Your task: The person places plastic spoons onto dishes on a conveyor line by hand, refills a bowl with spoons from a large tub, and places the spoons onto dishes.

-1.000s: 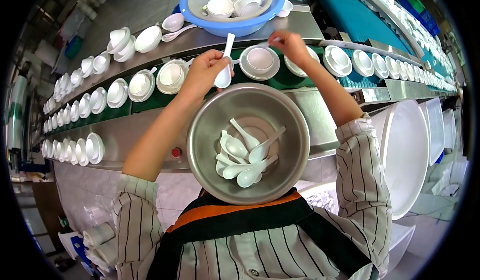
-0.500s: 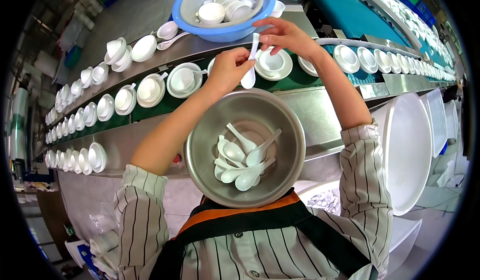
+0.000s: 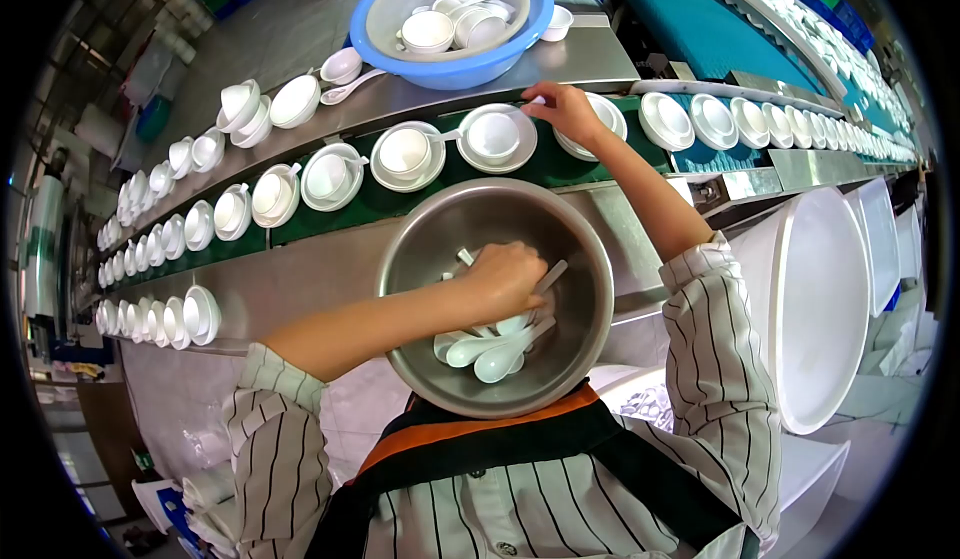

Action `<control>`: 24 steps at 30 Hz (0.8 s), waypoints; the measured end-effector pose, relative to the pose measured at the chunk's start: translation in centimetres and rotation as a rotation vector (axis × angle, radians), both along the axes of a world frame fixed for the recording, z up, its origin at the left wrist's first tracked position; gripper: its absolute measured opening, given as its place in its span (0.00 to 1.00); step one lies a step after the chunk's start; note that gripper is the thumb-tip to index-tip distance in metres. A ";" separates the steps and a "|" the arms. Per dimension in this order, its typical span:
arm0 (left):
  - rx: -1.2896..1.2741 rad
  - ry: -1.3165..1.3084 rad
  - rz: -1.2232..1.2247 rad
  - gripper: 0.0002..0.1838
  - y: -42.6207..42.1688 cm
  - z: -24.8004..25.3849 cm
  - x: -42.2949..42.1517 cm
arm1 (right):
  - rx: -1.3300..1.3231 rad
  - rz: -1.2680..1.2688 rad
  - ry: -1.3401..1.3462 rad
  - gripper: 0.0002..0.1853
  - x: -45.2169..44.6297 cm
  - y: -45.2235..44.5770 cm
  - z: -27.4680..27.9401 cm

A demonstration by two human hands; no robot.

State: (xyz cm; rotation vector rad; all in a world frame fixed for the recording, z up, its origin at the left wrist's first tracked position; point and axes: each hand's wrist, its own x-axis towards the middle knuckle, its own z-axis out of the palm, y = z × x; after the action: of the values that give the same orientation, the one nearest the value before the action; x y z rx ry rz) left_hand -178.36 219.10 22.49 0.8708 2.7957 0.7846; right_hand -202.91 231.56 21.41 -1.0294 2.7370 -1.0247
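Observation:
My left hand (image 3: 505,281) is inside a steel bowl (image 3: 410,371) in front of my body, its fingers curled down among white spoons (image 3: 500,357). The fingertips are hidden, so I cannot tell what they grip. Above the green conveyor, my right hand (image 3: 565,114) has its fingers pinched on the handle of a white spoon (image 3: 527,105). That spoon's other end is at a white cup (image 3: 494,135) standing on a saucer. To the left of it, another cup (image 3: 405,152) sits on its saucer with a spoon handle sticking out to the right.
Stacked cups and saucers line the green belt (image 3: 365,194) both ways. Behind it, a blue basin (image 3: 455,74) holds cups and spoons on a steel ledge. A large white tub (image 3: 820,309) stands at right, and more bowls (image 3: 202,314) are at left.
My left hand has gone from a spoon above the belt down into the steel bowl. My right hand has lowered and now pinches a spoon at a cup. The dishes on the belt have shifted left.

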 end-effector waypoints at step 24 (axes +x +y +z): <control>-0.215 0.165 -0.166 0.07 -6.3 -3.3 0.8 | -0.050 0.030 0.569 0.05 1.5 -0.2 0.1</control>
State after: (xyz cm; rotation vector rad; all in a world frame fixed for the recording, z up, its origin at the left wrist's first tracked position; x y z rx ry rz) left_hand -177.53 212.80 19.15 1.1552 2.8277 0.3959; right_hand -201.37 231.37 21.55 -1.5756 3.1144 -0.9093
